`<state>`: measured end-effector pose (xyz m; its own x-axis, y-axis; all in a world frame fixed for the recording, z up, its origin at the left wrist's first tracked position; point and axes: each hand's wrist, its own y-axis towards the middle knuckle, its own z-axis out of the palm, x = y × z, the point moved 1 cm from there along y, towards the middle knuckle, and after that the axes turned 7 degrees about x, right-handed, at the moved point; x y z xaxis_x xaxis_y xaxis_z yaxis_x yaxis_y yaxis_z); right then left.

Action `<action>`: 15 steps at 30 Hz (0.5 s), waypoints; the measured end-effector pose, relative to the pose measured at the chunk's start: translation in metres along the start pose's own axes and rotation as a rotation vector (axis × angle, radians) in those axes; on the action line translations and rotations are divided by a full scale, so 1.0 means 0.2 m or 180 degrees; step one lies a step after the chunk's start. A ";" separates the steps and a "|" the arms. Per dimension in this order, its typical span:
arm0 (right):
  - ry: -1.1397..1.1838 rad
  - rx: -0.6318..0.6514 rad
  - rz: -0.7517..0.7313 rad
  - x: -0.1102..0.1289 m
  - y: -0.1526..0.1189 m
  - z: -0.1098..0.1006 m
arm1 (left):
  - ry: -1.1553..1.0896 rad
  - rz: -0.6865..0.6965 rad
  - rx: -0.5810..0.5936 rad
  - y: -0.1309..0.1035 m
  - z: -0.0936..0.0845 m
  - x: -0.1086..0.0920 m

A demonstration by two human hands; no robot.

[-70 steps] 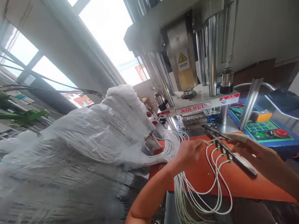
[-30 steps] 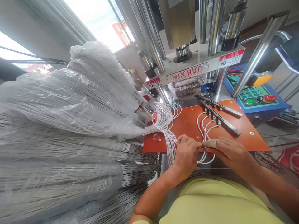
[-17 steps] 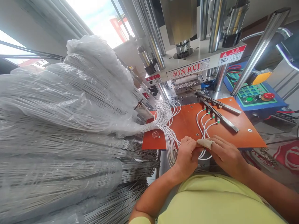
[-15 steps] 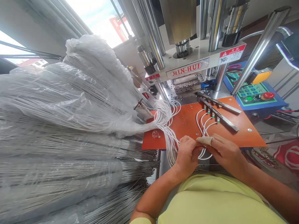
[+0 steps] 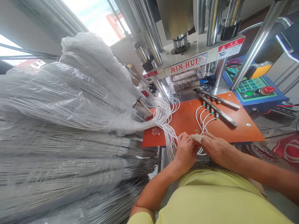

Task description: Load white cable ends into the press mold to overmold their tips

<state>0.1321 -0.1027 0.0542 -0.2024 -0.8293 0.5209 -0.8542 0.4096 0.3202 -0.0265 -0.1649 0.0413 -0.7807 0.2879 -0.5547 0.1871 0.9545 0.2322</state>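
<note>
My left hand (image 5: 186,151) is closed at the front edge of the orange board (image 5: 182,119), beside a bundle of white cables (image 5: 167,132). Against it, my right hand (image 5: 213,146) is closed too, with a pale cover on one fingertip. What the fingers pinch is too small and hidden to name. White cables pass behind and below my hands. Several cable ends with green-marked connectors (image 5: 212,111) sit along a dark metal bar (image 5: 220,112) on the board.
Behind the board stands a press (image 5: 184,63) with chrome columns and a metal mould (image 5: 186,83). A blue control box (image 5: 259,90) with red and green buttons is at the right. Large plastic-wrapped cable bundles (image 5: 70,102) fill the left side. A second metal bar (image 5: 227,103) lies on the board.
My right hand has moved a little left, closer against my left hand. The camera view has shifted slightly. The bars and connectors keep their places on the board.
</note>
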 end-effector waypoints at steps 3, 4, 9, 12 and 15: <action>0.0457 -0.0258 0.0287 -0.03 0.01 0.02 | 0.0225 0.0086 -0.0285 -0.01 -0.01 -0.01; 0.0552 -0.0408 0.0407 -0.04 0.01 0.03 | 0.0362 0.0090 -0.0398 -0.01 -0.01 -0.02; 0.1288 -0.0805 0.1227 0.02 -0.02 0.08 | 0.1084 0.0462 -0.0583 -0.05 0.00 -0.03; 0.1695 -0.0935 0.1521 0.02 -0.02 0.09 | 0.1265 0.0830 -0.0549 -0.08 -0.01 -0.05; 0.1429 -0.1359 0.2033 -0.05 -0.05 0.02 | 0.1177 0.1295 -0.0763 -0.14 -0.05 -0.10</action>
<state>0.1415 -0.0992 0.0425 -0.2957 -0.2036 0.9333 -0.3731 0.9241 0.0834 -0.0214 -0.1983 0.0540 -0.8383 0.5396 -0.0787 0.4083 0.7168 0.5652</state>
